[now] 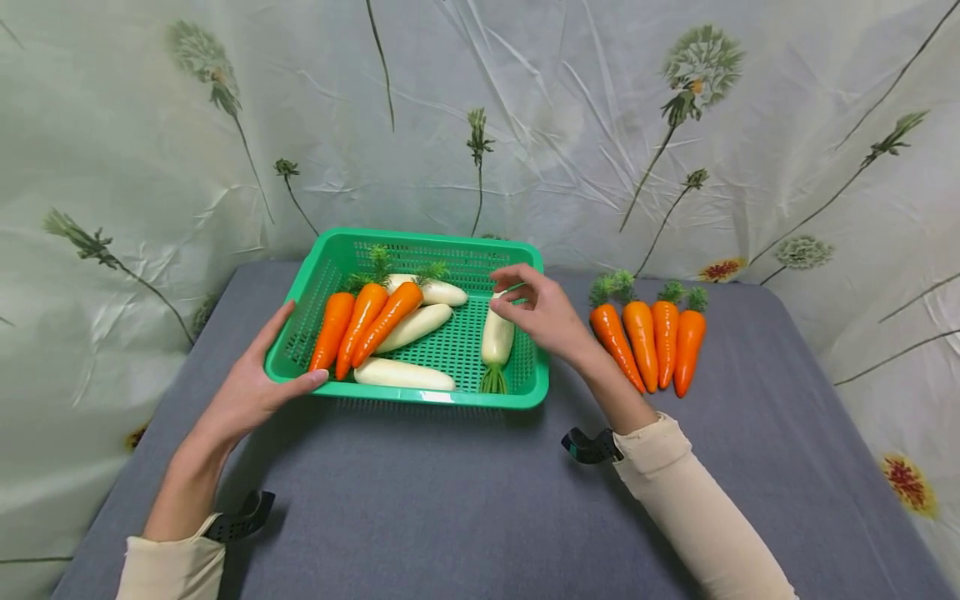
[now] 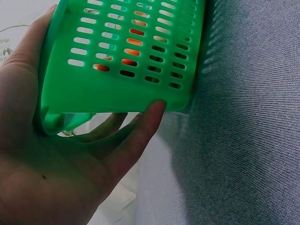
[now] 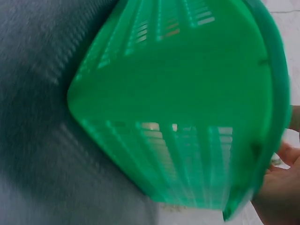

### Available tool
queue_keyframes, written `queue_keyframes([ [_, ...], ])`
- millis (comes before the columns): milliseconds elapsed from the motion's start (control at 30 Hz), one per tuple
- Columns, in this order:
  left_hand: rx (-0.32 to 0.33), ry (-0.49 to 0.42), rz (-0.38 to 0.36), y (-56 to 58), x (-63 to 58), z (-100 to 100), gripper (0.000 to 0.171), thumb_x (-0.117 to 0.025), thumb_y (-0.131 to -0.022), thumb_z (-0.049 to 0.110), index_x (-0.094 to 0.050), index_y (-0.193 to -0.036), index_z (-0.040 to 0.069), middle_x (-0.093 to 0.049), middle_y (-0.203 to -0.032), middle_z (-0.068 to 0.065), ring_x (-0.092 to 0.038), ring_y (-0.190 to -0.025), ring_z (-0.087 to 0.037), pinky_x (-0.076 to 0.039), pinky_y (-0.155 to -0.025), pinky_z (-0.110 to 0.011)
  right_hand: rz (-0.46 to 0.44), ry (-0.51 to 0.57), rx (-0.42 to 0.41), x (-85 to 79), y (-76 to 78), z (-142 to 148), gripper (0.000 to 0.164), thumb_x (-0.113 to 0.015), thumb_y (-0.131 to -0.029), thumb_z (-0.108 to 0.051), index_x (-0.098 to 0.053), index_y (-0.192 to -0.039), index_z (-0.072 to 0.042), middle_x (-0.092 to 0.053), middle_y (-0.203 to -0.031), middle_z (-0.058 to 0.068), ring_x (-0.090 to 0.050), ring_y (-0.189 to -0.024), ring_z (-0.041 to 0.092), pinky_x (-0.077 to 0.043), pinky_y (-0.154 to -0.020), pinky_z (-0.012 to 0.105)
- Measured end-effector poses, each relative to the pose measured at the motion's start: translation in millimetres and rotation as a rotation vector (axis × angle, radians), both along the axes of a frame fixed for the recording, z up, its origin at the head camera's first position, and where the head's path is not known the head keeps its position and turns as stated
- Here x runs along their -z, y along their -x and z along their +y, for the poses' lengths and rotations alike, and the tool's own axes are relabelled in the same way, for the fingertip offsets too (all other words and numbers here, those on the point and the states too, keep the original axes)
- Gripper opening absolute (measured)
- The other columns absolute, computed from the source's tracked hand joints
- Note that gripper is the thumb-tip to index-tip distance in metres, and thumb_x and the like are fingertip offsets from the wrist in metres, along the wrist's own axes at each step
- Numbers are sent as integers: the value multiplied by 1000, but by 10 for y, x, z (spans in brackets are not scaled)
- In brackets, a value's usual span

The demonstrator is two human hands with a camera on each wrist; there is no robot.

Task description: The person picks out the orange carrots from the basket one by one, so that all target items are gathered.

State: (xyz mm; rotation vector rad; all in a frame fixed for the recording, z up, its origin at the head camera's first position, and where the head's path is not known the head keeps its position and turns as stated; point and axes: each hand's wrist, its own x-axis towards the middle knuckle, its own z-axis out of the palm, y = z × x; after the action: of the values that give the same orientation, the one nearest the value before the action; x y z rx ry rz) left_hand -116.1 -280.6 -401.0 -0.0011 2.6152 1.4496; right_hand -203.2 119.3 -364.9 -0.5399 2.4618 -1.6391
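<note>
A green plastic basket [image 1: 438,398] stands on the table, holding three orange carrots [image 1: 330,332] on the left and several white radishes [image 1: 405,375]. My left hand [image 1: 251,387] grips its front left corner, thumb over the rim and fingers along the outer wall. In the left wrist view, those fingers [image 2: 136,140] reach beneath the wall's edge. Inside the right end lies one white radish [image 1: 497,337], its green stems pointing toward the front. Over its far end hovers my right hand [image 1: 543,317], fingers bent loosely with a gap to the thumb. The right wrist view mostly shows the basket's outside.
Right of the basket, several more carrots [image 1: 648,342] lie side by side on the grey tablecloth [image 1: 465,500], leafy tops toward the back. A pale curtain [image 1: 420,125] with dandelion prints hangs behind the table.
</note>
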Motion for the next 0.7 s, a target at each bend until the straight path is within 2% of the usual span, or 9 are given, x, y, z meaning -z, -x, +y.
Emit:
queue_keyframes([
  [267,-1,-8,14,2,1,6,108,-79,-93,27,-2,-166,44,-23,-169,-23,-39,-134,-31,-34,-87,-6,-32,-12,-77,6,-7,-245,43,-67,-101,-16,-57,-143,-11,-60,-140,21,-66,-119,32,-55,-99,46],
  [600,-3,-1,13,7,9,1,108,-79,-93,27,-2,-167,43,-25,-167,-24,-41,-131,-28,-36,-86,-7,-60,-12,-133,30,-1,-485,46,-67,-101,-15,-55,-145,-7,-62,-135,25,-66,-116,32,-55,-98,43],
  [700,0,-1,5,8,14,-4,108,-79,-93,27,-2,-166,45,-26,-167,-24,-43,-129,-24,-37,-86,-7,-73,-20,-150,43,3,-561,47,-67,-101,-15,-54,-146,-7,-61,-135,25,-66,-116,31,-55,-98,42],
])
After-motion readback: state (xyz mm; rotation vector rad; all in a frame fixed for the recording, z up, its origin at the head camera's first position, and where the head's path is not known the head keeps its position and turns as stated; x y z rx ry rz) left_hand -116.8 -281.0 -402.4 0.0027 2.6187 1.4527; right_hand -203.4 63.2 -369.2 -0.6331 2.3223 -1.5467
